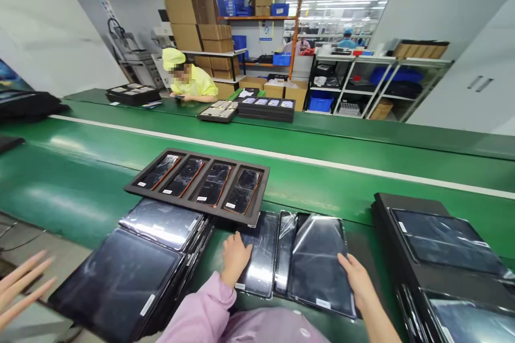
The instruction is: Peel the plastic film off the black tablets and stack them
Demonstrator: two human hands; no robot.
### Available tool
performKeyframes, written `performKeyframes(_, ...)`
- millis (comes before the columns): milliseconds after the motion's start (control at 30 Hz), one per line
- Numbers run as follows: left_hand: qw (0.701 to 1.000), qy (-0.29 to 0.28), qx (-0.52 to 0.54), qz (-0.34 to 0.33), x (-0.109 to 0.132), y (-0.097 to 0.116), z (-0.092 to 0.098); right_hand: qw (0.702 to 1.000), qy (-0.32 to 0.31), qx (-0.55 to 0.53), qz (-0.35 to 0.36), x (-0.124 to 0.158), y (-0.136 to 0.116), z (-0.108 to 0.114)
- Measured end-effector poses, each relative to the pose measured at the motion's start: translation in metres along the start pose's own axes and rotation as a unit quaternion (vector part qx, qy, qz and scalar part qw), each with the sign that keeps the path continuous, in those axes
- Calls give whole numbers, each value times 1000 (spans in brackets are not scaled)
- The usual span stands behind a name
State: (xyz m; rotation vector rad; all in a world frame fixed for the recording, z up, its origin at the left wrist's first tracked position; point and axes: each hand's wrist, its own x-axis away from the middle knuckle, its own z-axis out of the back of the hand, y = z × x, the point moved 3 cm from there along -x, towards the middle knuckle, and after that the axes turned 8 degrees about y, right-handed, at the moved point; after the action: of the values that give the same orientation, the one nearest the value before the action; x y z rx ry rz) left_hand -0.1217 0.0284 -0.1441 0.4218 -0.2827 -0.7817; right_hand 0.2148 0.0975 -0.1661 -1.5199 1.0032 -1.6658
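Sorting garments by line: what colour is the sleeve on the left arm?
Pink sleeve, seen in the head view, just behind the left hand.

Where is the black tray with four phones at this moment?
The tray lies on the green belt, left of centre, just beyond the left hand and behind the stack of tablets.

Tray (200, 182) behind the flat panels (317, 262); stacks lie left (132, 273) and, seemingly boxed, right (442, 252)

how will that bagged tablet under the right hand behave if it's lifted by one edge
The bagged tablet probably stays stiff, being a flat slab. Its glossy, wrinkled film looks slippery, so it may slide under the right hand. The glass face seems fragile, and it overlaps a neighbouring tablet.
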Motion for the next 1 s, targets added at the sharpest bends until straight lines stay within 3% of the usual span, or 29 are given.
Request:
performKeyframes(100, 997, -37, -44, 58, -15, -2, 11, 994, 46, 94, 39, -6, 6, -29)
performKeyframes(167, 993, -68, -41, 88, -21, -1, 13, 983, 85, 160, 38, -15, 8, -36)
performKeyframes(267, 992, -86, -6, 90, -29, -2, 14, 983, 81, 161, 16, -25, 7, -40)
performKeyframes(400, 988, -94, 69, 97, -39, -11, 11, 993, 29, 113, -18, -23, 4, -48)
performKeyframes(533, 970, -107, 190, 106, -45, -20, 5, 994, -90, -20, -59, -9, 3, -62)
performKeyframes(600, 956, -111, 246, 112, -44, -23, 3, 990, -101, -77, -64, -2, 2, -62)
performKeyframes(800, 921, -92, 356, 127, -23, -17, -15, 988, -87, -105, -77, 15, 4, -39)
performKeyframes(1000, 876, -130, 446, 129, 20, 32, -59, 993, -54, -102, -22, 23, 5, -43)
